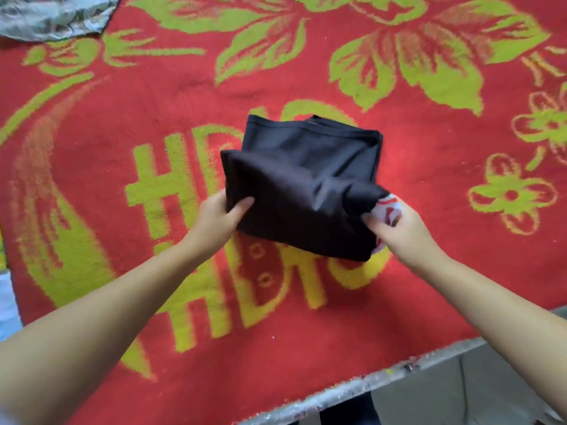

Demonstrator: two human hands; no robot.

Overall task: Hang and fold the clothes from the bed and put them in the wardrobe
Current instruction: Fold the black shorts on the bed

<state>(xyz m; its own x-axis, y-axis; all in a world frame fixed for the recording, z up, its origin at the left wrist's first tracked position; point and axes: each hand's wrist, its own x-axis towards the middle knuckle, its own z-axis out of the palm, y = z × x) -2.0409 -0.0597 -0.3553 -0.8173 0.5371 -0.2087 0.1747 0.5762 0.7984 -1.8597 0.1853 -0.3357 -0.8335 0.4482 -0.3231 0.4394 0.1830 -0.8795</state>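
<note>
Folded black garment (303, 185) held over the bed, above the red blanket (429, 154) with green flowers and letters. Left hand (219, 217) grips the garment's near-left corner, thumb on top, fingers curled under. Right hand (399, 228) pinches the near-right edge, fingers curled round the cloth; a white-and-red printed patch (391, 210) shows at that edge by the thumb. Garment's far part with a stitched hem lies flat, near part lifted. Grey patterned cloth (55, 16) at far left corner, well apart. Metal bed frame (352, 391) at near edge.
</note>
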